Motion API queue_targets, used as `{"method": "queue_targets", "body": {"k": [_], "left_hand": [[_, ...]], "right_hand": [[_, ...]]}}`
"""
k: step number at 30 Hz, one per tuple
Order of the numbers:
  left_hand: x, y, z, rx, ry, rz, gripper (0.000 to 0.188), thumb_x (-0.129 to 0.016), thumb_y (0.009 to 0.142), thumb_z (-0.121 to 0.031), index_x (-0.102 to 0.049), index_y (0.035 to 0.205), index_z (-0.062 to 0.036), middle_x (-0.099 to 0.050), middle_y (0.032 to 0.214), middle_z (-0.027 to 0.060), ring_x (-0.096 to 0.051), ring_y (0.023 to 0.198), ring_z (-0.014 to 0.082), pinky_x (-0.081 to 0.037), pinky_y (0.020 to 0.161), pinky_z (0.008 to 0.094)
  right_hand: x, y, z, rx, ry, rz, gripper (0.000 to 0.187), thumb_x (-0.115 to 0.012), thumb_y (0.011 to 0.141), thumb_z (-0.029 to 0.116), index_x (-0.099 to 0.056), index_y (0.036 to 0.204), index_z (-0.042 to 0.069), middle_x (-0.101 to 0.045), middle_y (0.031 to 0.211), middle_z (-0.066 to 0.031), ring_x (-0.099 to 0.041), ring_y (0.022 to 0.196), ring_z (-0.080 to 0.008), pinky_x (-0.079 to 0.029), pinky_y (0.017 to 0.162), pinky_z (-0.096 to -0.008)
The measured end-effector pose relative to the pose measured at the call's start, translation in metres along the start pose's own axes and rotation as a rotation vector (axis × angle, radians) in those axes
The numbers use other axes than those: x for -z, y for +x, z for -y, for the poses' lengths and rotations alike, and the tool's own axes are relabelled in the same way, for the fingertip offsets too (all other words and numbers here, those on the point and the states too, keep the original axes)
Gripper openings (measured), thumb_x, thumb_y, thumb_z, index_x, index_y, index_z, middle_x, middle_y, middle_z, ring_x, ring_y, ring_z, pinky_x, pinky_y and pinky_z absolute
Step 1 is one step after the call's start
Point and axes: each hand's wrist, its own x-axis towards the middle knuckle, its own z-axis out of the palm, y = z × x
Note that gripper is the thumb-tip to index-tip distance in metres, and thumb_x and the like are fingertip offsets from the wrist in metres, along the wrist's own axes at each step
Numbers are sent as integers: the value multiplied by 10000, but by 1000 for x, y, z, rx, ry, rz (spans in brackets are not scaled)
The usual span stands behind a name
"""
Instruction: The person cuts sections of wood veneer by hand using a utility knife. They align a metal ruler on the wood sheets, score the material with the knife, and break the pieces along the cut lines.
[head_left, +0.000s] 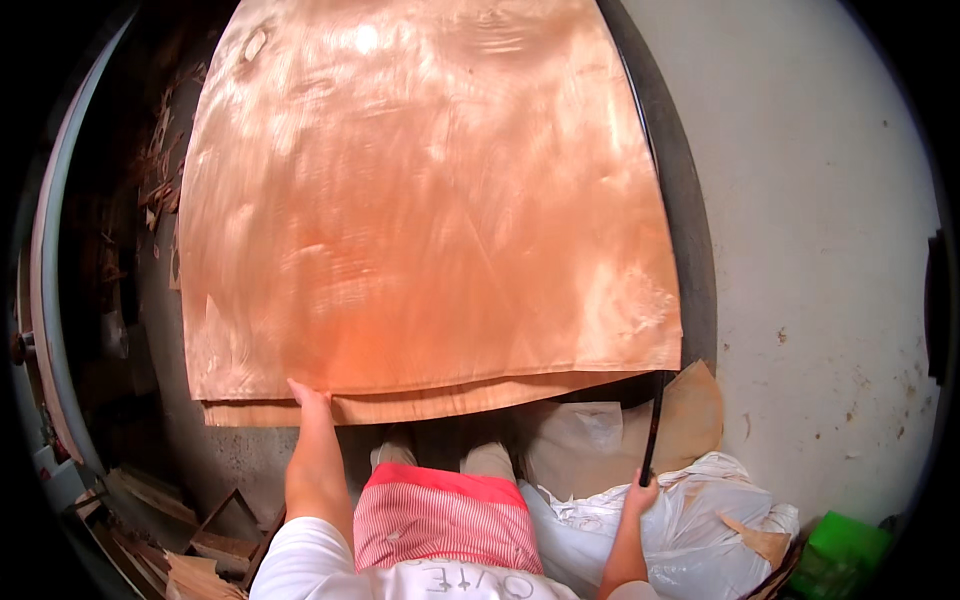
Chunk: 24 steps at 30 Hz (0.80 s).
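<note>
Shirt, left hand on sheet, right gripping rod

Top sheet: broad, shiny orange-brown, wood-grained, slightly rippled.
Lower sheet: near edge showing beneath.
Black rod: slender, along the right edge, near end jutting out.

I look through one wide fisheye on the wearer's head, facing steeply down and forward, near above the orange-brown sheet.
</note>
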Motion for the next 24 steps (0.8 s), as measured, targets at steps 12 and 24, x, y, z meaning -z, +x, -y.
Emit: {"method": "queue_targets", "body": {"k": [12, 24], "left_hand": [[69, -6, 73, -192, 813, 269, 679, -425, 866, -482, -342, 1307, 27, -399, 1321, 196, -396, 1216, 316, -335, 996, 390], [76, -105, -62, -827, 1402, 844, 568, -565, 809, -389, -485, 1202, 13, -558, 1119, 230, -532, 1060, 331, -418, 905, 387]], "right_hand": [[42, -50, 57, 258, 29, 5, 342, -708, 702, 332, -571, 736, 20, -532, 693, -127, -531, 662, -309, -417, 617, -415], [19, -235, 186, 186, 348, 714, 191, -614, 811, 148, -512, 933, 42, -552, 563, -49, -531, 433, -130, -422, 398, -280]]}}
